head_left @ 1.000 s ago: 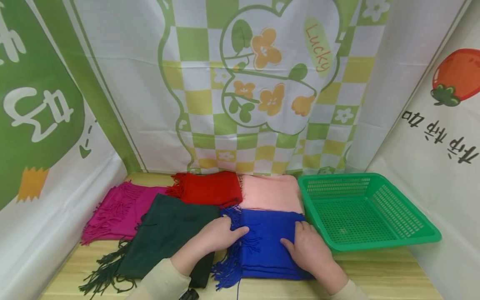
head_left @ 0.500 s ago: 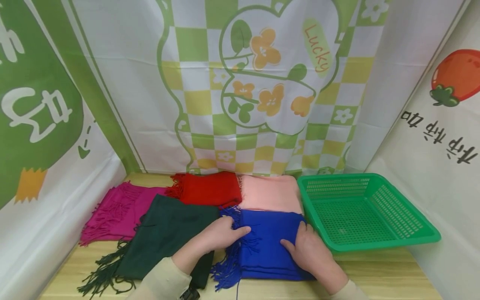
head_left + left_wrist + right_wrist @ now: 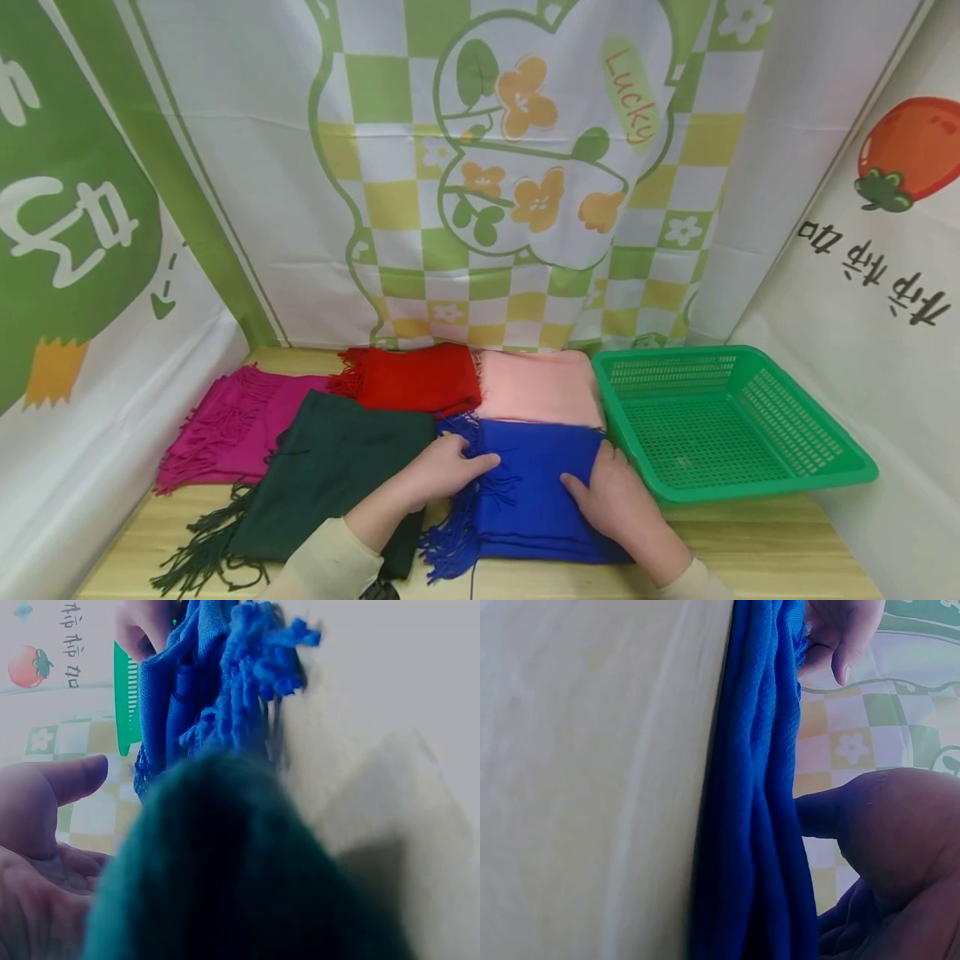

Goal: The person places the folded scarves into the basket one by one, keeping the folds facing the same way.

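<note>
A folded blue scarf [image 3: 525, 487] with a fringe along its left edge lies on the wooden table [image 3: 750, 542] in front of me. My left hand [image 3: 438, 471] rests on that fringed edge with the thumb stretched out, partly over a dark green scarf [image 3: 330, 475]. My right hand [image 3: 615, 500] lies flat on the scarf's right part, fingertips at its right edge. In the left wrist view the palm [image 3: 37, 847] is open above the green scarf [image 3: 240, 877], with the blue fringe [image 3: 247, 675] beyond it. The right wrist view shows the thumb [image 3: 825, 814] against the stacked blue folds [image 3: 757, 787].
A red scarf [image 3: 420, 379], a pale pink scarf [image 3: 540, 387] and a magenta scarf [image 3: 225, 425] lie behind. A green plastic mesh basket [image 3: 855, 471] with nothing in it stands at the right. Printed cloth backdrops close off the back and both sides.
Both hands stay on the blue scarf. The right hand's fingertips have crept slightly toward its right edge, and the head view has shifted a little.
</note>
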Motion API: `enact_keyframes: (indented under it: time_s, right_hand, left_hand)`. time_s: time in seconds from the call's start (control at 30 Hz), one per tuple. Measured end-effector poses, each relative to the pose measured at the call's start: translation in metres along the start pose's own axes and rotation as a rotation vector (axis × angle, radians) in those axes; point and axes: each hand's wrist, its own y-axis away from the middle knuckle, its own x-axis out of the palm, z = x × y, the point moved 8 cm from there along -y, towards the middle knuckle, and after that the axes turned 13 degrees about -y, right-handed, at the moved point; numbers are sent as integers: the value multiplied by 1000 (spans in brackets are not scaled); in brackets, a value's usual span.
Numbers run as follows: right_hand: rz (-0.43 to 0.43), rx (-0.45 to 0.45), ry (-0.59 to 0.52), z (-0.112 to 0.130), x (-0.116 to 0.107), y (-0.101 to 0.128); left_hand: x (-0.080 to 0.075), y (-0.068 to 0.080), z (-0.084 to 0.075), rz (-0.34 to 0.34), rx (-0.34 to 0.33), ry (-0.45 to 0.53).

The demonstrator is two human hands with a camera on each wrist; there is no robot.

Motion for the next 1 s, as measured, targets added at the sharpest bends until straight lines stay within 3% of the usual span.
enact_keyframes:
  time_s: [0.13, 0.47, 1.0]
  right_hand:
    - [11, 17, -64, -3, 1, -2]
    - [-25, -36, -269, -5, -2, -6]
    - [-9, 30, -324, -9, -2, -9]
  left_hand:
    - [1, -2, 3, 0, -13, 22]
    - [3, 0, 6, 25, -35, 68]
    - [10, 0, 7, 102, -24, 127]
